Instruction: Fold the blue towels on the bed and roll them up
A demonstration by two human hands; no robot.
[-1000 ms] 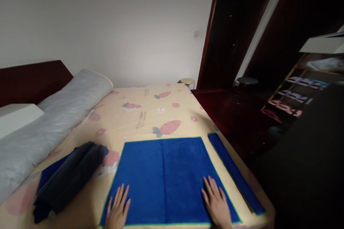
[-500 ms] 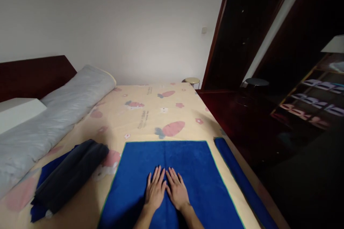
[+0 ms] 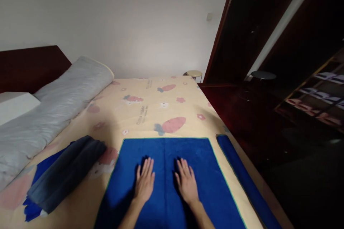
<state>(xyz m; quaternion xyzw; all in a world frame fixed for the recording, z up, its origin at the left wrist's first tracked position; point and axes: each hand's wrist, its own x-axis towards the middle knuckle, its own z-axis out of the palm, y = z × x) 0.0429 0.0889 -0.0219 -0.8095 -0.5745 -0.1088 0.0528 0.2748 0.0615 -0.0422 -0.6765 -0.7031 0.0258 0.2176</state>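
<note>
A blue cloth (image 3: 166, 171) with a green edge is spread flat on the bed, a crease running down its middle. Left of that crease, my left hand (image 3: 145, 180) is palm down over the cloth, fingers stretched out, holding nothing. My right hand (image 3: 186, 182) is on the other side, also flat with extended fingers and nothing in it. Along the bed's right edge lies a long, narrow rolled or folded blue cloth (image 3: 244, 179). To the left, a dark grey cloth (image 3: 67, 171) rests over another blue cloth (image 3: 48, 162).
The bed (image 3: 150, 114) has a cream sheet with carrot prints. A grey quilt (image 3: 61, 96) and a white box-like object (image 3: 17, 105) are at the left. Beyond the bed are a stool (image 3: 194, 74), a dark stool (image 3: 263, 75) and a shoe rack (image 3: 319, 86).
My hands have moved apart from the middle crease, the left one to the left and the right one to the right. The view has shifted slightly.
</note>
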